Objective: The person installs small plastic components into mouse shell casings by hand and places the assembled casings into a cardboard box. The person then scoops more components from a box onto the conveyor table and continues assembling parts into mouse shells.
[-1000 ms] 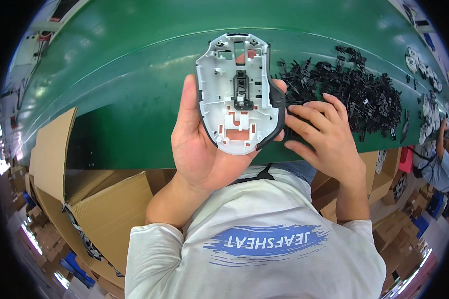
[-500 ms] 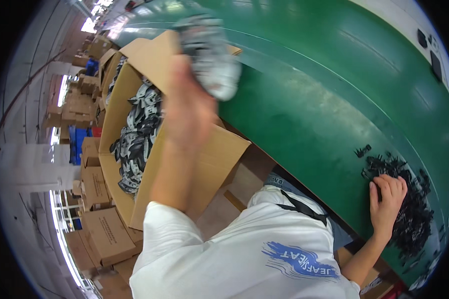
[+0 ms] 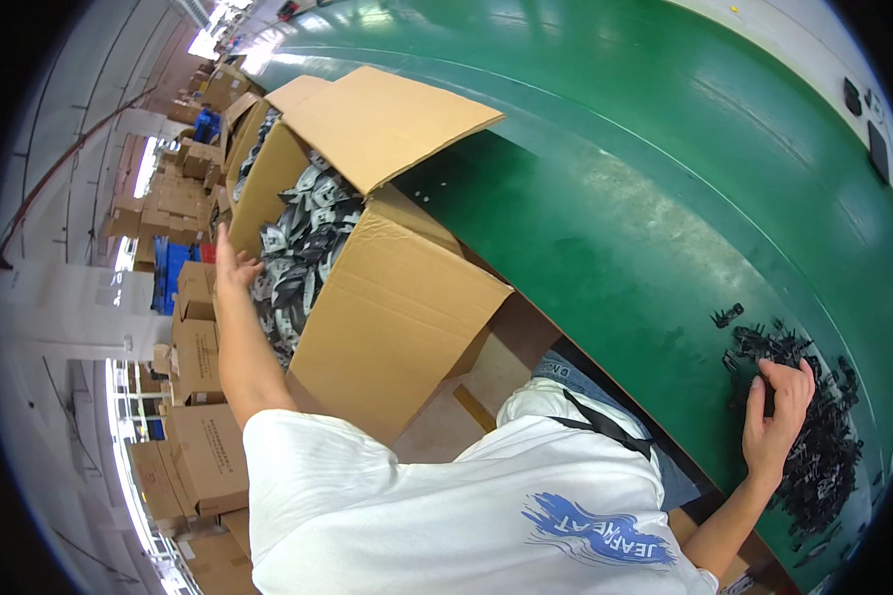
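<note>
My left hand [image 3: 234, 266] is stretched out over the near side of an open cardboard carton [image 3: 407, 317], its fingers spread with nothing in them. Inside that carton lies a heap of grey and black moulded plastic parts [image 3: 303, 233]. On the green table at the right, my right hand [image 3: 779, 416] is bent over a pile of small black plastic pieces [image 3: 824, 446]. Its thumb and index fingertips come close together in a pinch; whatever is between them cannot be made out against the black pile.
The green tabletop [image 3: 605, 238] stretches from beside the carton to the right. One carton flap [image 3: 397, 119] overhangs the table. Stacked cardboard boxes [image 3: 203, 456] and blue crates [image 3: 172, 273] stand at the left. Dark objects [image 3: 878, 149] lie on a white surface at the upper right.
My left hand has swung left from near the table edge to over the carton and no longer holds the grey-white part. My right hand has risen slightly, its fingers curling in.
</note>
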{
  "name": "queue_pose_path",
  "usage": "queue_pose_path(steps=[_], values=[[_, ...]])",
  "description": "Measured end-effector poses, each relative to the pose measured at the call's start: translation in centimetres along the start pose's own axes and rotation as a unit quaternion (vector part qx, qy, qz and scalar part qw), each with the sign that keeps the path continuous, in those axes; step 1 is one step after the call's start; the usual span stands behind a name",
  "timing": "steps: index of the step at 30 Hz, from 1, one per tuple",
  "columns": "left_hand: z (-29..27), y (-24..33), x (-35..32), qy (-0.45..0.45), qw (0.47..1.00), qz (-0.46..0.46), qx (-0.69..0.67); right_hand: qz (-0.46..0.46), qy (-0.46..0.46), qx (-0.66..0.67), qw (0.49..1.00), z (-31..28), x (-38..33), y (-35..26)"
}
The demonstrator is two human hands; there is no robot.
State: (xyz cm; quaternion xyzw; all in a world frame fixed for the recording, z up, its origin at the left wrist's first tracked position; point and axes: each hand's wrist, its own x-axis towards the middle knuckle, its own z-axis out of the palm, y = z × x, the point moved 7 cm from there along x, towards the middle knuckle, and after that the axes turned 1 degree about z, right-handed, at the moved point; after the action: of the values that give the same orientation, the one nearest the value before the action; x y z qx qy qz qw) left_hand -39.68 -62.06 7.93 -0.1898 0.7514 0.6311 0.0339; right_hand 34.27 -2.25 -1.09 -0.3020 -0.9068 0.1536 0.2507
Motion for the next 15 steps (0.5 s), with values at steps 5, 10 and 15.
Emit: queue_pose_path(steps=[5, 10, 15], values=[[2.6, 5.4, -0.6, 0.052, 0.984, 0.166, -0.028, 0.026, 0.052, 0.047, 0.997, -0.9, -0.6, 1.4], [15.9, 9.6, -5.3, -0.08, 0.915, 0.386, 0.087, 0.077, 0.125, 0.111, 0.983, -2.1, -0.9, 2.8], [36.1, 4.8, -26.5, -0.306, 0.819, 0.467, 0.134, 0.088, 0.165, 0.147, 0.971, -3.3, -0.4, 3.5]])
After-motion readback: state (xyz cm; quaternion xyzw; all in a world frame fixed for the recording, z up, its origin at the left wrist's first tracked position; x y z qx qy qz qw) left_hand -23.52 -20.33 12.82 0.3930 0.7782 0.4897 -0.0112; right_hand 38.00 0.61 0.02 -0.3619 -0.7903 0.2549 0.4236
